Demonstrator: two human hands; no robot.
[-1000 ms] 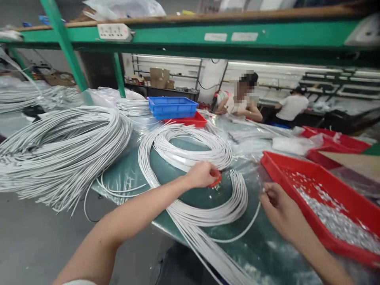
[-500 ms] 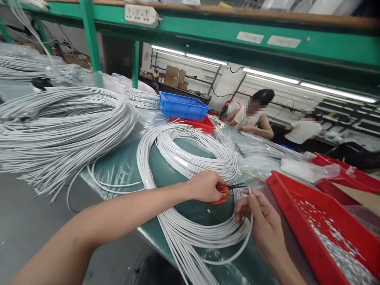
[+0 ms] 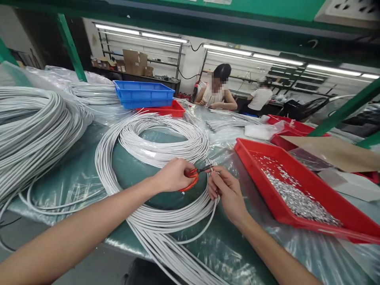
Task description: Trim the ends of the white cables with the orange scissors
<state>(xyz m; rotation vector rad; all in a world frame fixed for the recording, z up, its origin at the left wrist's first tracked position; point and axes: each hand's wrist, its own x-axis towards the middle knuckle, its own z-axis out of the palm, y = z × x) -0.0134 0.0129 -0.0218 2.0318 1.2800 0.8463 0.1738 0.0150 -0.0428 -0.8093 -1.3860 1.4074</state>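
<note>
Orange-handled scissors (image 3: 190, 183) are gripped in my left hand (image 3: 174, 175), fingers closed round the handles. The dark blades point right and reach the tip of a white cable (image 3: 212, 215) pinched in my right hand (image 3: 225, 190). Whether the blades touch the cable is too small to tell. Below both hands lies a large coil of white cables (image 3: 175, 217), its loose ends trailing toward the front edge. Behind my left hand rests a smaller ring of white cables (image 3: 160, 152), overlapping the large coil.
A red tray (image 3: 285, 221) of small shiny metal pieces stands at the right. At the left is a thick cable bundle (image 3: 32, 138). A blue bin (image 3: 145, 95) sits on a red one behind the coils. Two people work farther back, the nearer one (image 3: 218, 93) facing me.
The view has swung right, so everything sits farther left in the picture. The scissor blades have come to the cable tip at my right fingers; before, a small gap showed.
</note>
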